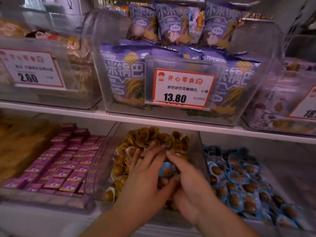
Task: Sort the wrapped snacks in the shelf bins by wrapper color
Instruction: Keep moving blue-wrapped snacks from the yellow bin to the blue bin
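Hands first: my left hand [145, 170] lies with fingers straight and spread over the yellow-wrapped snacks [152, 139] in the middle bin [201, 161] on the lower shelf. My right hand [186, 178] is beside it; whether its grip is pinching I cannot tell. Between them shows one blue-wrapped snack [167, 170]. More blue-wrapped snacks [242, 182] fill the neighbouring bin to the right, purple boxes [63, 161] the left one.

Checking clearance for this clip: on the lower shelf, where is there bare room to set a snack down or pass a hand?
Bare shelf shows right of the blue-wrapped snacks, below the upper shelf edge. Another open strip runs behind the purple boxes. The middle bin is crowded: left hand and right hand lie together among yellow-wrapped snacks, a blue-wrapped piece between them.
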Tool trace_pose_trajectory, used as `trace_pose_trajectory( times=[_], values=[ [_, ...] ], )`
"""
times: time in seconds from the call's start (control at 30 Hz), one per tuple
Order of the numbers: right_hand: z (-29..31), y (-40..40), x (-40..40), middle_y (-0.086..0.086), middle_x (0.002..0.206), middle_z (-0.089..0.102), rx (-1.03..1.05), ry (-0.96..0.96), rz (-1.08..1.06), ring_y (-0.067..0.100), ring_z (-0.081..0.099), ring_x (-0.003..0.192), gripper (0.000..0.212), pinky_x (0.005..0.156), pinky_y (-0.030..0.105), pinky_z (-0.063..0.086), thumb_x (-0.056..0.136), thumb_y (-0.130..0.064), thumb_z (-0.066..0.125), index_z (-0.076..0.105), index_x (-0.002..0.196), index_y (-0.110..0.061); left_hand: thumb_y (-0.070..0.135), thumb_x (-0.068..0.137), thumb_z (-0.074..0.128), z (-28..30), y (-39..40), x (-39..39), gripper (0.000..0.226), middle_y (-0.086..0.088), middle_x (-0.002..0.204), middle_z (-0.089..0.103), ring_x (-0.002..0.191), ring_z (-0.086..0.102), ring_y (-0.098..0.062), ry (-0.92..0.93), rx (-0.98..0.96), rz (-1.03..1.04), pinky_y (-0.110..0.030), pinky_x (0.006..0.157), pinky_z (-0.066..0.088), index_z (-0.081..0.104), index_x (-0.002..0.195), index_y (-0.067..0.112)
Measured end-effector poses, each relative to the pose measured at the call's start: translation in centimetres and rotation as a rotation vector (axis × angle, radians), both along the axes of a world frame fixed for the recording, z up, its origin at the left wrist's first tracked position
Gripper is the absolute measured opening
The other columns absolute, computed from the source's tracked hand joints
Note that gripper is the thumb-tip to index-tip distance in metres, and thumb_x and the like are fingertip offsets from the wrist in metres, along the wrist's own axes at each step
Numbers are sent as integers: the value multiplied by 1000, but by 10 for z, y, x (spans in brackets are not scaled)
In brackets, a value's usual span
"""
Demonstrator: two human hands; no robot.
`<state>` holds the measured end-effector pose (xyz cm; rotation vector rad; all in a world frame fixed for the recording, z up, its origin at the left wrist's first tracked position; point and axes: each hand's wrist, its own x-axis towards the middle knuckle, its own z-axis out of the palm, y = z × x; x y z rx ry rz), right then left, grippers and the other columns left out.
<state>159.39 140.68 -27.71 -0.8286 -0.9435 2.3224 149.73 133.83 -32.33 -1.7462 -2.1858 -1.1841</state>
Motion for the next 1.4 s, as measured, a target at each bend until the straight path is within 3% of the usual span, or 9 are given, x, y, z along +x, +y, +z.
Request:
trace_pose_trajectory(
  times=[0.1,0.23,0.37,0.57,0.73,0.93,1.07,1.23,1.4],
  values=[
    [10,4,16,13,76,66,278,-95,-89,20,53,48,14,45,28,45,89,-23,70,72,100,-15,76,80,55,12,-3,-2,82,26,152,30,143,24,3,-221,3,-176,-31,114,33,29,149,40],
    [18,26,54,4,64,62,526,-133,-218,14,58,50,20,38,25,40,76,-34,76,71,90,-21,70,88,54,10,-1,8,77,24,152,32,140,34,2,-238,-16,-363,-19,110,33,21,152,42],
    [9,81,101,-5,75,69,1114,-579,-390,1,66,73,13,57,12,47,82,-32,76,66,85,-24,39,95,58,3,13,-1,27,27,116,59,109,56,9,-229,-74,-225,-23,92,50,59,122,39],
    [-18,118,148,-3,110,70,1456,-1357,190,20,63,107,34,87,35,53,82,-56,66,68,107,-34,36,92,61,-8,32,-1,21,18,106,63,98,61,-3,-70,-312,-231,-28,86,51,66,113,36],
    [-31,89,124,-19,112,54,1519,-813,-130,-3,50,107,29,85,-3,34,92,-41,61,65,119,-33,60,80,62,-11,61,17,48,7,115,62,104,60,-18,207,-740,-340,-35,86,52,60,119,31],
    [-46,79,105,-15,118,54,1503,-741,-31,1,53,109,29,96,17,43,95,-39,54,65,119,-28,56,79,55,-23,78,31,55,-4,126,61,115,58,-31,468,-842,-254,-39,94,45,53,126,29],
    [-45,90,107,-21,111,58,1346,-696,-37,-11,52,104,11,81,1,39,94,-40,56,63,100,-46,49,83,56,-25,79,25,39,-6,107,66,100,64,-30,412,-772,-138,-35,74,52,60,113,25],
    [-42,91,108,-22,102,61,1256,-623,-142,-13,55,94,22,71,-2,39,95,-31,61,61,87,-51,32,94,57,-5,66,-12,13,-3,97,63,91,64,-21,-11,-666,-152,-35,78,53,66,100,24],
    [-21,72,103,-13,91,67,1231,-452,-343,-3,63,86,23,67,7,47,95,-17,61,66,95,-39,38,88,70,24,32,-20,12,12,95,73,86,71,-10,-522,-147,-95,-28,70,57,70,100,37]
  ],
)
